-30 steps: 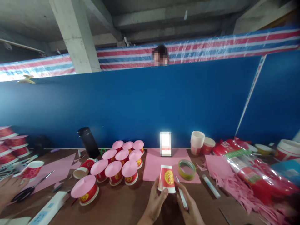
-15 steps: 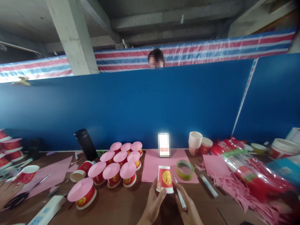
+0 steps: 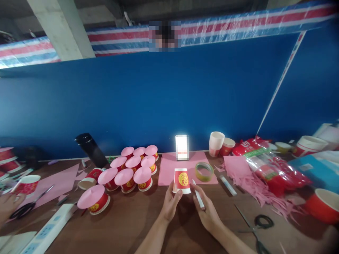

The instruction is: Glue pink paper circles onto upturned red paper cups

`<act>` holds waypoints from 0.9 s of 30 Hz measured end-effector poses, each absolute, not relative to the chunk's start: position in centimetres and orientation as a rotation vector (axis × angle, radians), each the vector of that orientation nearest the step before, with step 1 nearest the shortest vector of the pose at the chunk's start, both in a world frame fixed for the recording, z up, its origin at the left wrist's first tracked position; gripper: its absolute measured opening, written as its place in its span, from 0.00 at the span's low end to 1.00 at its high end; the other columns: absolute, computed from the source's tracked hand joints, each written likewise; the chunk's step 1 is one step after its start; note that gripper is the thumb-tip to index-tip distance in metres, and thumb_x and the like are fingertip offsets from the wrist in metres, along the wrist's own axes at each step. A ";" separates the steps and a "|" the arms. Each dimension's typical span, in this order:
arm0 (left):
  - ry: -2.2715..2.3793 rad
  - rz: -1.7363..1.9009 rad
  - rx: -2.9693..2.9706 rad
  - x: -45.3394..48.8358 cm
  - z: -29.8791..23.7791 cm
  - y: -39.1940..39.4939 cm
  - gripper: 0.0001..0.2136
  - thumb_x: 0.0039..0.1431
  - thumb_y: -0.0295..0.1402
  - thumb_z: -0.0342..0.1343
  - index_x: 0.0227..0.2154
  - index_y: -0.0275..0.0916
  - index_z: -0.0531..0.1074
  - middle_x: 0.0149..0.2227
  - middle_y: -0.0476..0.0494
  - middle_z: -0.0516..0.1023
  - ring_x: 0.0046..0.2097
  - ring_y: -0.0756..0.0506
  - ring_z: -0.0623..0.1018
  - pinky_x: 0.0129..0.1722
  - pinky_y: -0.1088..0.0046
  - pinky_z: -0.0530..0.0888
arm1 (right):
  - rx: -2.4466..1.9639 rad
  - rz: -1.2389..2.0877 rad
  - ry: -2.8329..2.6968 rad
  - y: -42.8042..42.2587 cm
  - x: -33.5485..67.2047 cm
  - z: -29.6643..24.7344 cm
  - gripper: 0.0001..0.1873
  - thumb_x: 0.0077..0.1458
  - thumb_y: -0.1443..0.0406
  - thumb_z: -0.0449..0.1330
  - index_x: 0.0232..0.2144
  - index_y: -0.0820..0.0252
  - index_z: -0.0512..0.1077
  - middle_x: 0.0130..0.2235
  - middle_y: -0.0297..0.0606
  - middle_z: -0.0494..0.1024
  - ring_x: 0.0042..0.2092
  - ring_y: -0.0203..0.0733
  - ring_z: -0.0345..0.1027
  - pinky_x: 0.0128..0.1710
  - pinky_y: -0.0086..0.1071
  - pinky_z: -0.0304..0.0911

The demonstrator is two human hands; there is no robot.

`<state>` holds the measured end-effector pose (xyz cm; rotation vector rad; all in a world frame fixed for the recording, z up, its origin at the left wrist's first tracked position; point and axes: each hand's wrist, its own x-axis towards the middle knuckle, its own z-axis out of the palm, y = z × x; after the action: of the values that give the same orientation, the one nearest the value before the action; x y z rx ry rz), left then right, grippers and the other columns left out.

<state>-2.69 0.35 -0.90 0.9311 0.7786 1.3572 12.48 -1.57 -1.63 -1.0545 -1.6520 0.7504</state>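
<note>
My left hand [image 3: 169, 204] grips a red paper cup [image 3: 182, 180] turned upside down, with a yellow emblem on its side, just above the brown table [image 3: 137, 225]. My right hand [image 3: 208, 211] is closed round a white glue stick [image 3: 198, 198] right next to the cup. Beyond the cup lies a pink paper sheet [image 3: 172, 167] with a roll of tape [image 3: 204, 171] on it. To the left stand several upside-down red cups topped with pink paper discs [image 3: 132, 169].
Scissors [image 3: 254, 229] lie at the right front, near pink paper shreds [image 3: 262, 190] and a red plastic bag [image 3: 267, 165]. A white power strip [image 3: 47, 231], a black flask [image 3: 90, 150] and another person's hand [image 3: 7, 208] are at left. A blue partition [image 3: 169, 98] backs the table.
The view has tilted down, showing more table and my forearms. My hands still hold the cup and the glue stick in the same way.
</note>
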 end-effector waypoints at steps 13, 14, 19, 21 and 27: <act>0.809 1.351 0.917 -2.7 -1.1 0.2 0.27 0.50 0.36 0.57 0.54 0.42 0.59 0.50 0.37 0.70 0.50 0.40 0.70 0.48 0.64 0.67 | -1.051 0.810 -1.596 -1.8 12.4 -1.3 0.21 0.58 0.65 0.48 0.54 0.57 0.57 0.51 0.42 0.68 0.52 0.43 0.62 0.50 0.33 0.61; 0.835 1.355 0.913 -2.7 -1.2 0.2 0.27 0.49 0.36 0.57 0.54 0.42 0.59 0.50 0.38 0.70 0.51 0.40 0.69 0.48 0.65 0.67 | -1.052 0.802 -1.593 -1.8 12.4 -1.3 0.21 0.58 0.65 0.48 0.54 0.57 0.57 0.52 0.42 0.68 0.52 0.43 0.62 0.50 0.34 0.60; 0.886 1.354 0.947 -2.6 -0.7 0.2 0.29 0.49 0.36 0.58 0.54 0.43 0.57 0.51 0.39 0.69 0.51 0.41 0.69 0.49 0.64 0.66 | -1.073 0.756 -1.618 -1.7 12.4 -1.3 0.22 0.58 0.65 0.48 0.55 0.57 0.56 0.53 0.42 0.67 0.54 0.43 0.60 0.52 0.34 0.59; 0.869 1.342 0.988 -2.6 -0.4 0.2 0.28 0.50 0.35 0.57 0.55 0.43 0.56 0.51 0.38 0.69 0.51 0.41 0.69 0.50 0.63 0.65 | -1.080 0.745 -1.626 -1.7 12.4 -1.3 0.22 0.58 0.65 0.48 0.56 0.57 0.55 0.53 0.42 0.67 0.54 0.44 0.60 0.52 0.35 0.58; 0.862 1.329 1.084 -2.7 -0.5 0.3 0.29 0.51 0.35 0.56 0.56 0.41 0.54 0.51 0.36 0.68 0.52 0.40 0.68 0.52 0.61 0.63 | -1.053 0.726 -1.610 -1.5 12.4 -1.7 0.23 0.58 0.65 0.49 0.56 0.57 0.55 0.52 0.42 0.67 0.54 0.43 0.61 0.52 0.35 0.59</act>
<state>-2.74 0.30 -0.49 1.0843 0.8620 1.3292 12.42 -1.46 -1.66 -1.0527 -1.6101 0.7263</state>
